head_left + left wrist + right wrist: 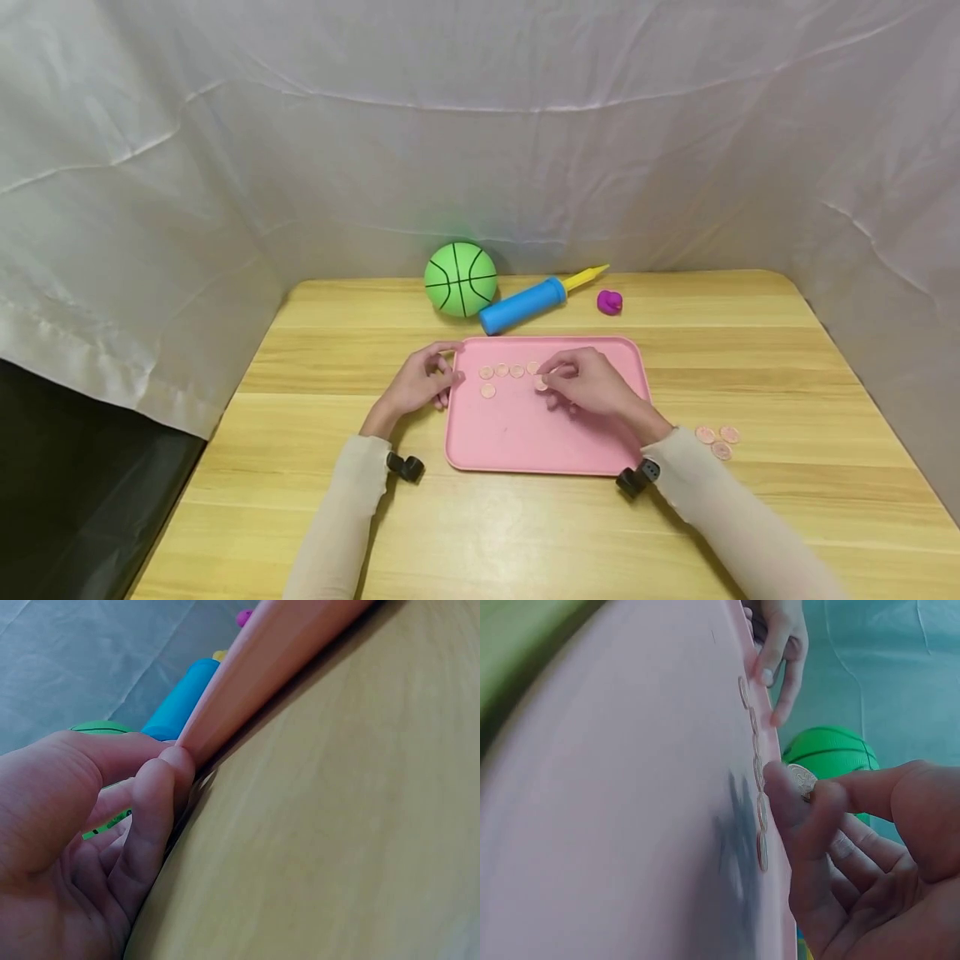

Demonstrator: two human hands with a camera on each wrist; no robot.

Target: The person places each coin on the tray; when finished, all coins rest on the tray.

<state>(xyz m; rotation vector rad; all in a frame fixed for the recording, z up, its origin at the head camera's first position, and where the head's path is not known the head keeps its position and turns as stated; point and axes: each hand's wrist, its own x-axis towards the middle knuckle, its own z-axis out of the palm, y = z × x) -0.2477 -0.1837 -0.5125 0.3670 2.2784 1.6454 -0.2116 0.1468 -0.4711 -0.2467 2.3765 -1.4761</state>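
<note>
My right hand (588, 383) pinches a coin (802, 780) between thumb and fingertips, held over the pink tray (540, 433). Several coins (517, 371) lie flat in a row near the tray's far side. One more coin (488, 391) sits just in front of the row's left end. At the tray's left rim, my left hand (416, 382) pinches the edge between thumb and fingers, as the left wrist view shows up close. In the right wrist view the right hand (870, 862) casts a shadow on the tray beside the coins.
Three coins (722, 451) lie on the wooden table (787, 375) right of the tray. Behind the tray are a green ball (461, 280) with black lines, a blue hand pump (525, 305) with a yellow nozzle, and a small purple object (610, 302). Pale cloth (525, 150) hangs behind the table.
</note>
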